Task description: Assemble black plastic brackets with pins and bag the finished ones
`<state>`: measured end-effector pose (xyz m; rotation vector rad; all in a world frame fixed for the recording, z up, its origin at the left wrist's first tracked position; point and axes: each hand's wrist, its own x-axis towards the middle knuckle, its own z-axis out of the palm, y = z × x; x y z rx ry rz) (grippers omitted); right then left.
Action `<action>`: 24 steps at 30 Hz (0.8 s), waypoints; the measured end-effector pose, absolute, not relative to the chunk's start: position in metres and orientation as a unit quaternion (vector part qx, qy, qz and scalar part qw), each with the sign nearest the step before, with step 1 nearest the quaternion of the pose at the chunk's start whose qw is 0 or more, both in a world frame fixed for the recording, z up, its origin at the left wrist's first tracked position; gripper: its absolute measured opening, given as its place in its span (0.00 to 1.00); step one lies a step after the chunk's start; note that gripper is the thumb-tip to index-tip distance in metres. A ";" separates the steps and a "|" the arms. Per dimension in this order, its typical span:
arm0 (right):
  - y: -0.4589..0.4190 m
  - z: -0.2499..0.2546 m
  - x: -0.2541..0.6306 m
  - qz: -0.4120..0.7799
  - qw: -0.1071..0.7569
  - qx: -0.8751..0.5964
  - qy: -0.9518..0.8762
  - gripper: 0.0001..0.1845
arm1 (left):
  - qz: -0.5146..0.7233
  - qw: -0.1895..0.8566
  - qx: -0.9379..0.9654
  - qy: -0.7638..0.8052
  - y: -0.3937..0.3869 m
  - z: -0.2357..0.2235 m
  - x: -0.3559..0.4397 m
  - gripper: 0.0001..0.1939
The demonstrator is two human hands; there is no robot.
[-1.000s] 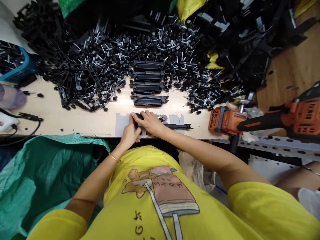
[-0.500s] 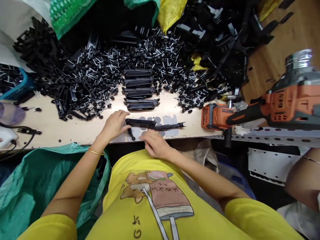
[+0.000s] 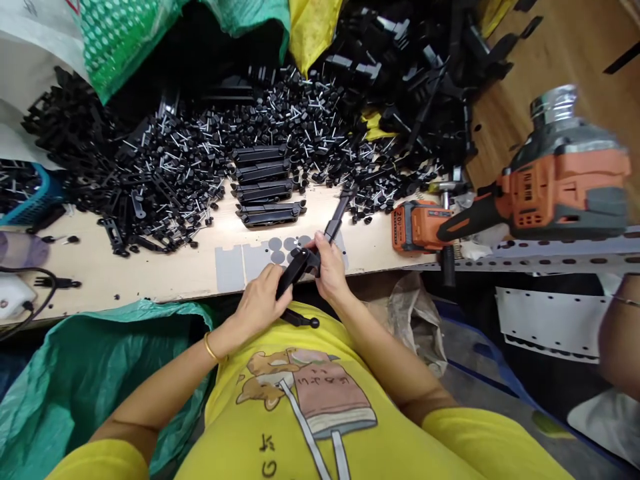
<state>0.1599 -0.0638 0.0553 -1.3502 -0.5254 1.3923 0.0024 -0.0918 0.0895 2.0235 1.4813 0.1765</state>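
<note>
Both hands hold a black jointed plastic bracket [image 3: 293, 271] above the bench's front edge. My left hand [image 3: 261, 297] is closed round its lower-left arm, and a short piece with a ball end sticks out below the fingers. Higher up on the right, my right hand [image 3: 330, 267] grips the part near the joint, with a long slim arm pointing up and away. Behind the hands lies a row of several folded black brackets [image 3: 270, 213]. Grey flat patches and discs [image 3: 230, 268] lie on the bench just beyond my left hand.
Loose black-headed bolts [image 3: 320, 113] are heaped behind the brackets, with black plastic parts [image 3: 65, 133] at the left. An orange cordless power tool [image 3: 540, 193] stands at the right. A green sack [image 3: 100, 373] hangs open at the front left. Another person's arm [image 3: 623, 333] shows at far right.
The bracket lay on the bench half a second ago, with my hands beside it. Now both hands have lifted it and tilted it toward me. The camera view has shifted too.
</note>
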 end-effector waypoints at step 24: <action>-0.040 0.062 0.140 0.582 0.550 -0.532 -0.275 0.25 | 0.143 0.542 0.572 0.599 -0.100 0.074 0.022 0.14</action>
